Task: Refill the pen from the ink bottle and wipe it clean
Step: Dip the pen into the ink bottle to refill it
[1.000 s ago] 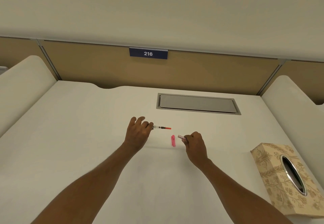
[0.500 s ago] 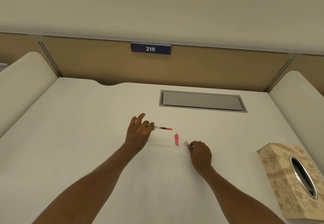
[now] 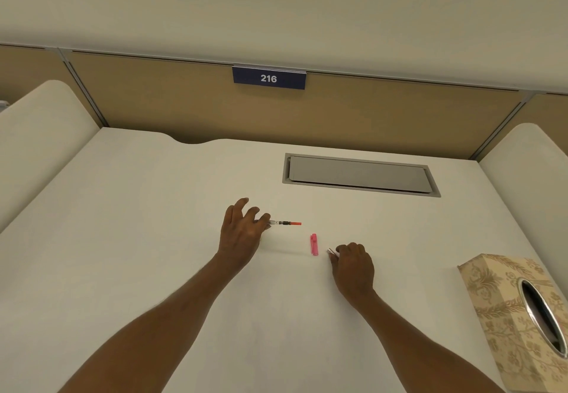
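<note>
Stage: While no ink bottle is showing anywhere on the pale cream desk top [image 3: 153, 269], the pen is lying in pieces, so the refill itself is looking not yet done, as far as I can judge.
Left hand: the left hand [image 3: 242, 232] is pinching the near end of the slim clear pen insert with a black collar and orange-red tip [image 3: 284, 223] between thumb and forefinger, the other fingers spreading loose above it; the insert is pointing right, low over the desk.
Right hand: the right hand [image 3: 353, 262] is curling closed around a small silvery-pink tube end [image 3: 331, 251], probably the barrel; most of it is hiding inside the fist.
Cap: the short pink plastic pen cap [image 3: 314, 244] is lying on the desk between the two hands, just beside the right one, touching neither.
Wiping: the beige floral-patterned tissue box with an oval metal-rimmed opening [image 3: 507, 315] is sitting at the right edge, well apart from the hands; wiping is still waiting.
Left to do: filling, reassembling, wiping.
Writing: the dark blue plaque on the tan partition [image 3: 269, 78] is reading "216" in white; no brand is showing on the pen or box.
</note>
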`<state>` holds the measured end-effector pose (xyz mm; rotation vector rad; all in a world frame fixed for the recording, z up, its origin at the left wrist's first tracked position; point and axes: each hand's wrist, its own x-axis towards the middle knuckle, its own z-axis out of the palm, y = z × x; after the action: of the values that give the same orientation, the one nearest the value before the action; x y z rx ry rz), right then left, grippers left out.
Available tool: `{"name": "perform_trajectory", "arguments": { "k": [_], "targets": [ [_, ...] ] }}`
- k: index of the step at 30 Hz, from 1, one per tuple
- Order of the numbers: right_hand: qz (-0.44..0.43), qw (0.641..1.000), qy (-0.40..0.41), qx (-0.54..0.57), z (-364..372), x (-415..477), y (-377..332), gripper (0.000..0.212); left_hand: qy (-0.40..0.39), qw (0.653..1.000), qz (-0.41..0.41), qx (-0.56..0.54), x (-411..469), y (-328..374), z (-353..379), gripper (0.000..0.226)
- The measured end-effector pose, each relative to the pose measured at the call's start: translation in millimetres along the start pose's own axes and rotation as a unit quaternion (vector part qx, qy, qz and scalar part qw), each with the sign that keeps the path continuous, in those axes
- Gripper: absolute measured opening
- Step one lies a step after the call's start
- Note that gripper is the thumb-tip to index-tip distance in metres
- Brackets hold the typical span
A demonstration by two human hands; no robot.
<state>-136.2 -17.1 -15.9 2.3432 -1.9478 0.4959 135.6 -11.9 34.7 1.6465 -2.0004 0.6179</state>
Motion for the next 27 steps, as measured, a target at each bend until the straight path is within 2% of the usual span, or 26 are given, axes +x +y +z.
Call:
{"name": "perform_trajectory", "arguments": {
  "k": [2, 4, 7, 9, 11, 14, 17, 20, 21, 24, 27],
  "targets": [
    [-0.025, 0.998, 0.016, 0.06, -6.7, 8.4, -13.5, 0.02, 0.005, 1.0, -0.001, 0.003, 0.1, -2.9, 3.1, 0.008],
    [-0.027, 0.986, 0.003, 0.166, -19.2, 17.7, -36.2, 0.027, 0.005, 1.0, -0.007, 0.004, -0.4, -5.3, 5.5, 0.006],
    [0.021, 0.943, -0.099, 0.318, -37.5, 29.5, -72.1, 0.035, 0.003, 1.0, -0.018, -0.007, -2.3, -4.0, 4.1, 0.026],
    [0.034, 0.916, -0.104, 0.386, -42.7, 33.9, -89.7, 0.035, 0.0, 0.999, -0.027, -0.023, -2.7, -2.8, 1.7, 0.038],
    [0.051, 0.897, -0.09, 0.429, -44.5, 36.9, -101.5, 0.032, -0.004, 0.999, -0.031, -0.029, -3.7, -3.0, 1.7, 0.031],
    [0.063, 0.889, -0.066, 0.449, -45.2, 42.7, -111.1, 0.021, -0.014, 0.999, -0.032, -0.034, -4.3, -7.6, 5.2, 0.017],
    [0.064, 0.88, -0.056, 0.467, -45.4, 48.8, -116.7, 0.004, -0.029, 0.998, -0.037, -0.049, -7.0, -11.2, 7.9, 0.021],
    [0.058, 0.886, -0.055, 0.457, -43.6, 52.9, -122.5, 0.013, -0.03, 0.996, -0.043, -0.07, -11.0, -14.0, 8.8, 0.013],
    [0.052, 0.889, -0.055, 0.452, -43.2, 54.0, -124.5, 0.012, -0.032, 0.995, -0.048, -0.077, -11.9, -14.5, 8.9, 0.014],
    [0.028, 0.908, -0.058, 0.413, -44.1, 58.8, -129.9, 0.007, -0.06, 0.992, -0.08, -0.082, -12.3, -16.8, 9.0, 0.038],
    [-0.005, 0.93, -0.053, 0.364, -42.5, 63.0, -131.7, 0.01, -0.086, 0.981, -0.145, -0.1, -14.1, -21.7, 7.1, 0.053]
  ]
}}
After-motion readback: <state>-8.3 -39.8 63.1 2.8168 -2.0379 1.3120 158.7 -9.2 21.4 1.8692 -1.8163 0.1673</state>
